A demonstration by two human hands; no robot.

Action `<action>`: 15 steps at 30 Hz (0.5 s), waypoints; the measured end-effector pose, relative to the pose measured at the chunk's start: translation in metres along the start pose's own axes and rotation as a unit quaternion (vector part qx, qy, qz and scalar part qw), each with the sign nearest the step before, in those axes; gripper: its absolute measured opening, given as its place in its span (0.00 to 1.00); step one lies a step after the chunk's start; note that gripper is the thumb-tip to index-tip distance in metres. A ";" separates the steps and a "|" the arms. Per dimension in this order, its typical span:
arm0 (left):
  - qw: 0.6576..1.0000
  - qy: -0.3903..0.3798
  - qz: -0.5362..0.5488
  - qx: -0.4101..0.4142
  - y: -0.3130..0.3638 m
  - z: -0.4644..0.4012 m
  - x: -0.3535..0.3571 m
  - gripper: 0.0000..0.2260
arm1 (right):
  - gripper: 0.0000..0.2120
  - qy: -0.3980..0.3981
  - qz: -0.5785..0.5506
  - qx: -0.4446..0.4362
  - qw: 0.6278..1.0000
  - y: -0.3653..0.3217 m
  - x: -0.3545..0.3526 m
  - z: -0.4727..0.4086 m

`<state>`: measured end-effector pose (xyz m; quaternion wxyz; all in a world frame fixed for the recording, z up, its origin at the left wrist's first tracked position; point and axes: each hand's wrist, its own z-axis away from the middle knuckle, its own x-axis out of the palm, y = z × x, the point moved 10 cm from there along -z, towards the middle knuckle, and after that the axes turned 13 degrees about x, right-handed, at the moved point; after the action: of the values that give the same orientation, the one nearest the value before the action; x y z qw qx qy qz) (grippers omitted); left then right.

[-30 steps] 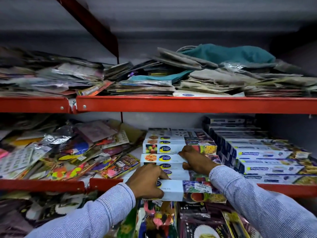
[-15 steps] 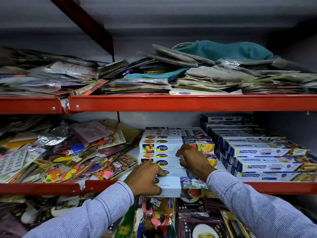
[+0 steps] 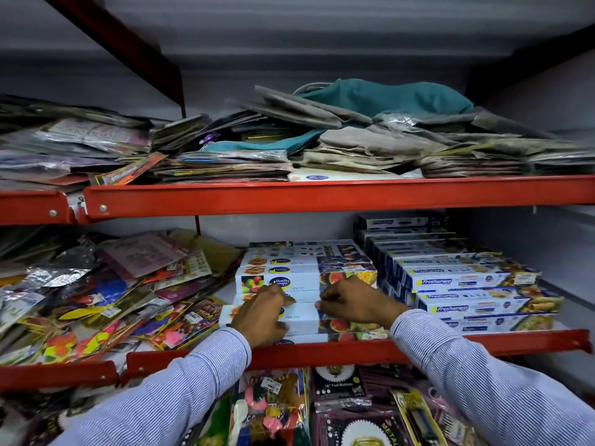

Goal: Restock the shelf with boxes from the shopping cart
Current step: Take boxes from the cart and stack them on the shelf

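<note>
At centre frame, the front white box lies on the red shelf before its stack. The left hand and right hand press down on its top, fingers curled, neither wrapping it. Blue boxes sit right.

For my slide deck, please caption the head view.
Both hands press white boxes onto a red shelf.

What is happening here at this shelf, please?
A person in a striped shirt is stocking the middle red shelf. Both hands rest on the white cling film boxes stacked in the centre: the left hand and the right hand press on the front boxes. Blue boxes sit to the right, colourful packets to the left.
</note>
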<state>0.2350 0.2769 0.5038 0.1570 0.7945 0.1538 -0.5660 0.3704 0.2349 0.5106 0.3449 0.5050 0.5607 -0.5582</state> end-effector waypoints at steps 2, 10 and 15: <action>0.999 0.010 -0.034 0.009 0.000 -0.002 0.005 0.25 | 0.25 0.010 0.003 -0.014 1.000 0.002 0.004 0.006; 0.997 0.063 -0.031 0.009 0.002 0.005 0.009 0.19 | 0.17 0.051 0.010 -0.013 0.999 0.007 0.012 0.017; 0.997 0.076 -0.020 0.005 0.004 0.009 0.004 0.17 | 0.08 0.045 -0.010 -0.016 0.999 0.007 0.013 0.017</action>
<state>0.2309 0.2698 0.4974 0.1300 0.8329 0.1784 -0.5075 0.3711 0.2202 0.4938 0.3216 0.5184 0.5898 -0.5291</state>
